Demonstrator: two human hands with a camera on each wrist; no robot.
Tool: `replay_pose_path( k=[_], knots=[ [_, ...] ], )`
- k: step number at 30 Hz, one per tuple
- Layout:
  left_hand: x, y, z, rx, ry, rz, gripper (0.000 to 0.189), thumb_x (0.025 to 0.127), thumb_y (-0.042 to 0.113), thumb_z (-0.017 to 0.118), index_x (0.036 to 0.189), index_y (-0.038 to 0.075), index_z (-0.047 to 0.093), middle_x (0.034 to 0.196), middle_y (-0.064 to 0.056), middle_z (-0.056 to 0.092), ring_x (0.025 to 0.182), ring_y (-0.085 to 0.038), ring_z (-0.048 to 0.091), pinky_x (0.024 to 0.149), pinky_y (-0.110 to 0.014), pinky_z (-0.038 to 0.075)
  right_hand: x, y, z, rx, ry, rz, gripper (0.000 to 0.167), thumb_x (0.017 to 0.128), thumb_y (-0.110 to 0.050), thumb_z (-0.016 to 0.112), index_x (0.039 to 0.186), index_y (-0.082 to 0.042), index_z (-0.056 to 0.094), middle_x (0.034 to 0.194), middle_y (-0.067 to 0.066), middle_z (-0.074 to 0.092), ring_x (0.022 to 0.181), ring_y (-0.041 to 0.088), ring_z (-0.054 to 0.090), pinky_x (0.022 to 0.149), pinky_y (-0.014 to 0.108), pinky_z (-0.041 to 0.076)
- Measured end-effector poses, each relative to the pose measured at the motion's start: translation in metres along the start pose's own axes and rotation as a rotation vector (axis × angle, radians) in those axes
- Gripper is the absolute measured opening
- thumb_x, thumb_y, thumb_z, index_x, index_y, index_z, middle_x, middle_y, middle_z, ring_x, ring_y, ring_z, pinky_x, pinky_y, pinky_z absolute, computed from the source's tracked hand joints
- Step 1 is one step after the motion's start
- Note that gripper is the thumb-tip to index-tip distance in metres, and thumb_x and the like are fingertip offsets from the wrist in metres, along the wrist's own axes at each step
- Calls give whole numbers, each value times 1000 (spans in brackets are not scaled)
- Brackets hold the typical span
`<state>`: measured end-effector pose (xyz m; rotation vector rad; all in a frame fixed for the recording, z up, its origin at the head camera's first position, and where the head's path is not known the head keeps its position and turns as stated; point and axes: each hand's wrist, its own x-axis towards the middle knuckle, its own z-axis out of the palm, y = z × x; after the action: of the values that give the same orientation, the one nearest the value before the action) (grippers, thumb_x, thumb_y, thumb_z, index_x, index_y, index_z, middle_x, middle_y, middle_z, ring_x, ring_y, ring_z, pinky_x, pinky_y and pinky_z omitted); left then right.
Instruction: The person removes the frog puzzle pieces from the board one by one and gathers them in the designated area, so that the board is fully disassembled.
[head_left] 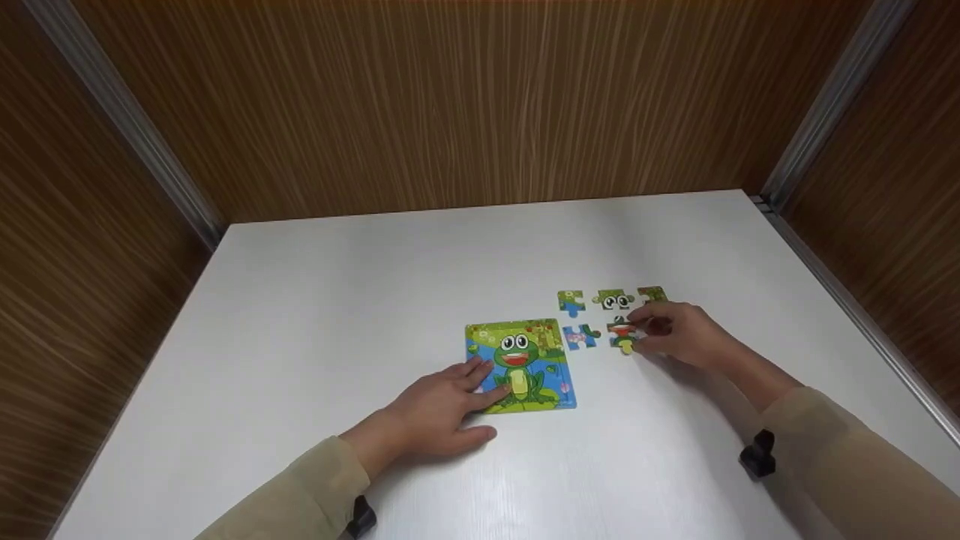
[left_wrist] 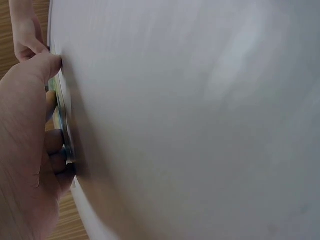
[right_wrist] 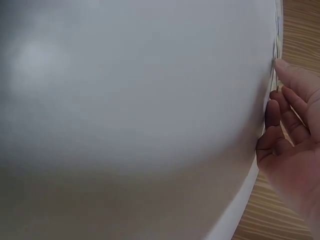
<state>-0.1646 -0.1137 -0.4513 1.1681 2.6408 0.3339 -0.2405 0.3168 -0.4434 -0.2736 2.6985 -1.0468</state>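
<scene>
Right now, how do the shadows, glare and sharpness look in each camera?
Head view: the frog picture is readable, with a soft shadow beneath the right hand; left wrist view: a pale glare streak on the table, shadow beside the left hand; right wrist view: hazy bright patch at left, broad brownish shadow below.

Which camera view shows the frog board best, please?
The head view: the frog board shows face up, only partly covered by the left hand. The left wrist view shows just an edge-on sliver; the right wrist view does not clearly show it.
</scene>
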Motion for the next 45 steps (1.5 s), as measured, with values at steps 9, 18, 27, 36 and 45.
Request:
replay_pose_path(
  k=[9, 18, 27, 36, 45],
  knots=[
    [1, 0, 1, 2, 4, 1, 65, 106, 59, 44, 164, 30, 42, 172, -11, 27, 160, -29, 22, 127, -45, 28, -1, 1, 0, 2, -3, 25, 46, 93, -14, 81, 138, -9, 69, 121, 12, 67, 105, 28, 56, 86, 31, 52],
    [1, -1, 2, -7, 5, 2, 65, 106, 60, 43, 164, 30, 42, 172, -11, 26, 161, -28, 21, 127, -45, 28, -2, 0, 0, 18, -11, 44, 48, 94, -15, 81, 139, -11, 68, 126, 12, 66, 108, 29, 56, 87, 29, 52],
    [1, 0, 1, -6, 12, -1, 64, 106, 57, 44, 164, 29, 43, 170, -13, 30, 160, -30, 24, 127, -44, 28, -3, -1, 0, 16, -18, -3, 48, 93, -12, 80, 139, -6, 67, 130, 14, 67, 112, 30, 57, 97, 42, 50],
    [1, -1, 1, 14, 18, 18, 65, 106, 57, 45, 164, 27, 44, 170, -14, 30, 160, -30, 25, 126, -43, 28, -3, 0, -2, 17, -15, 9, 48, 93, -12, 81, 139, -7, 68, 130, 15, 65, 111, 31, 58, 95, 41, 51],
    [0, -1, 1, 13, 13, 16, 66, 106, 59, 44, 164, 28, 43, 171, -12, 29, 160, -29, 23, 127, -43, 28, -3, -6, -9, 38, 0, 21, 47, 95, -13, 80, 139, -9, 68, 130, 16, 66, 111, 32, 60, 84, 31, 55]
  ],
)
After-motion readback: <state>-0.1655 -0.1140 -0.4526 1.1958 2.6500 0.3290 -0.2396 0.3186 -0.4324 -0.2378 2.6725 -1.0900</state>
